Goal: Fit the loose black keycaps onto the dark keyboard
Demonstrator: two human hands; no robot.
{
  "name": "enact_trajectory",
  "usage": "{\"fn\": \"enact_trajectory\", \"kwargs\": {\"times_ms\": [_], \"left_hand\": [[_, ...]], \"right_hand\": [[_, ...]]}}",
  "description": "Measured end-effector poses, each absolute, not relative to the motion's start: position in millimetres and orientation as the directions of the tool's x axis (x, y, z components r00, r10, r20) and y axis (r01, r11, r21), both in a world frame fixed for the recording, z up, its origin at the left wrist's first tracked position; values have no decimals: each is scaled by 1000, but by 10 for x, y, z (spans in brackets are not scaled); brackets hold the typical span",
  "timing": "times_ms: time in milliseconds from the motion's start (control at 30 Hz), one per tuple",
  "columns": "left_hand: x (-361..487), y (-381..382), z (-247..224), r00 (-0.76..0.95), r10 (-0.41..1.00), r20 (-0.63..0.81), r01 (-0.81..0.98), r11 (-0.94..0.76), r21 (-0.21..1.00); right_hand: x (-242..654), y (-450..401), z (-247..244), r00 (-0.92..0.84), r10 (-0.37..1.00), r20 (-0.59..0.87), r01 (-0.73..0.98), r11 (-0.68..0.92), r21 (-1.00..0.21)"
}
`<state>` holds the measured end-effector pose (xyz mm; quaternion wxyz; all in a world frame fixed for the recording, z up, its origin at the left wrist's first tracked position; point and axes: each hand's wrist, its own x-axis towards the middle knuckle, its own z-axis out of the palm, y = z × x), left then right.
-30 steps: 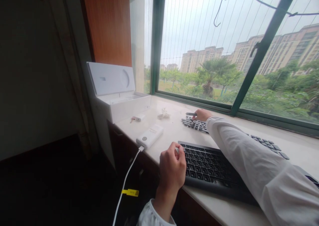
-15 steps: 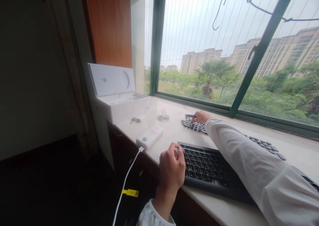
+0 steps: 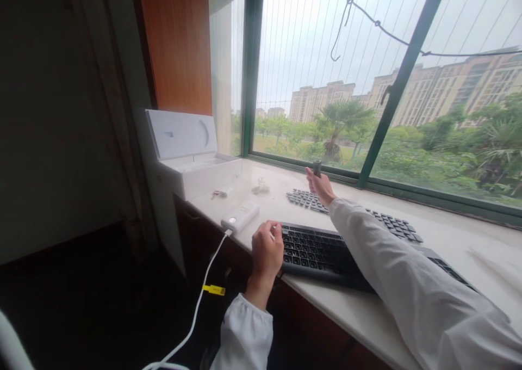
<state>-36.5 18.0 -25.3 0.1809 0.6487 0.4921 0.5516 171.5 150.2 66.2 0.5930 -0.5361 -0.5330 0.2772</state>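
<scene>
On the white counter lies a black keyboard (image 3: 312, 250) with its keycaps off, its square switch sockets bare. My left hand (image 3: 267, 250) is closed at the keyboard's left end, fingers curled over its upper left corner. My right hand (image 3: 321, 186) is raised near the window, above the far side of the counter. It grips a short dark stick-like piece (image 3: 317, 167) standing upright; its exact kind does not show. Loose grey keycaps (image 3: 308, 199) lie in rows behind the keyboard, with another group of keycaps (image 3: 395, 226) further right. My right sleeve hides part of both the keyboard and the keycaps.
A white power bank (image 3: 240, 217) with a plugged-in white cable (image 3: 210, 264) sits by the front edge. Further back are an open white box (image 3: 210, 171), a small white item (image 3: 220, 193) and a crumpled pale bit (image 3: 261, 186). The window frame (image 3: 302, 168) borders the counter.
My right hand has lifted off the keycaps with the dark piece, which has turned from lying flat to upright. The left hand stays at the keyboard's corner. The view has shifted slightly.
</scene>
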Motion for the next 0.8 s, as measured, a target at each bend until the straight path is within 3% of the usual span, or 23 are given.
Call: {"fn": "enact_trajectory", "kwargs": {"times_ms": [133, 300, 500, 800], "left_hand": [[-376, 219, -267, -55, 833, 551, 505, -453, 735], [-389, 268, -228, 74, 855, 514, 563, -461, 686], [-465, 295, -120, 269, 833, 483, 606, -536, 588], [-490, 323, -150, 260, 798, 544, 583, -579, 570]], "right_hand": [[1403, 1096, 609, 268, 928, 259, -143, 305, -942], [1116, 781, 455, 340, 919, 199, -363, 324, -874], [866, 634, 323, 395, 913, 102, -467, 295, -834], [729, 729, 134, 407, 907, 106, -460, 303, -835]]}}
